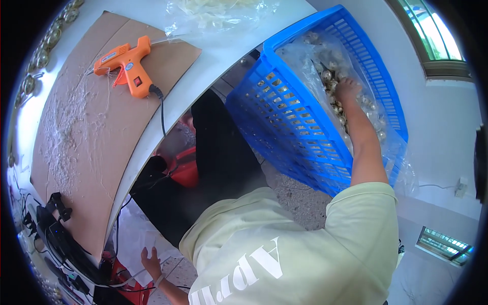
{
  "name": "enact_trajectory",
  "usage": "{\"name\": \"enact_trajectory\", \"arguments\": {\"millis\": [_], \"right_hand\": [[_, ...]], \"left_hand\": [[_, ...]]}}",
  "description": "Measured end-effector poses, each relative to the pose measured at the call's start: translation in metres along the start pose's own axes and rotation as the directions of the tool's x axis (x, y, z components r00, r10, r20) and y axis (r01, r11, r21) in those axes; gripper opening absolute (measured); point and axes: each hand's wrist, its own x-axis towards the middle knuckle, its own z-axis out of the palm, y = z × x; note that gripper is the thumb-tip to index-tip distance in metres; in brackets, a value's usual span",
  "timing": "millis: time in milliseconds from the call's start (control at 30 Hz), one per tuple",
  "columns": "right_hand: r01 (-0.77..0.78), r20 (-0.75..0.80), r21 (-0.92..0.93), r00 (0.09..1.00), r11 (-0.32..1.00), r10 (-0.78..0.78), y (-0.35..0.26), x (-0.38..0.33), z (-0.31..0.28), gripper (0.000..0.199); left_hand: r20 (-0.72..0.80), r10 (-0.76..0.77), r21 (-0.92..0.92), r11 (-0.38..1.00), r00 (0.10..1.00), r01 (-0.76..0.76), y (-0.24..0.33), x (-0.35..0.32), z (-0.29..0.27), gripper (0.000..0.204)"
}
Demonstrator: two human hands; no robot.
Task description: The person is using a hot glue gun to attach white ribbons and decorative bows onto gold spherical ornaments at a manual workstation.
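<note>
My right hand point(348, 90) reaches into a tall blue plastic basket point(290, 96), down among many small shiny gold ball-shaped ornaments point(329, 76). A clear plastic bag point(300, 56) lines the basket around them. The fingertips go out of sight among the balls, so whether they hold one does not show. Low on the left, my left hand point(151, 264) hangs below the table's edge with its fingers apart and nothing in them. Beside it is a whitish plastic bag point(140, 236).
An orange glue gun point(127, 66) lies on a brown cardboard sheet point(127, 122) strewn with dried glue strands. Its black cord point(162, 114) drops over the edge of the white table point(175, 99). Gold ornaments point(51, 38) line the far left; black devices and cables point(56, 239) sit near the lower left.
</note>
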Motion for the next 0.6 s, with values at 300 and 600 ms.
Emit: {"name": "enact_trajectory", "arguments": {"millis": [300,600], "right_hand": [[0.551,-0.350,-0.115,0.757,0.827,-0.552,0.038,0.014,0.052,0.059],[0.394,0.350,0.394,0.771,0.830,-0.532,-0.004,0.030,0.026,0.067]], "left_hand": [[0.288,0.209,0.112,0.962,0.935,-0.250,0.110,-0.035,-0.009,0.046],[0.413,0.373,-0.102,0.925,0.831,-0.365,0.174,-0.065,0.004,0.045]]}}
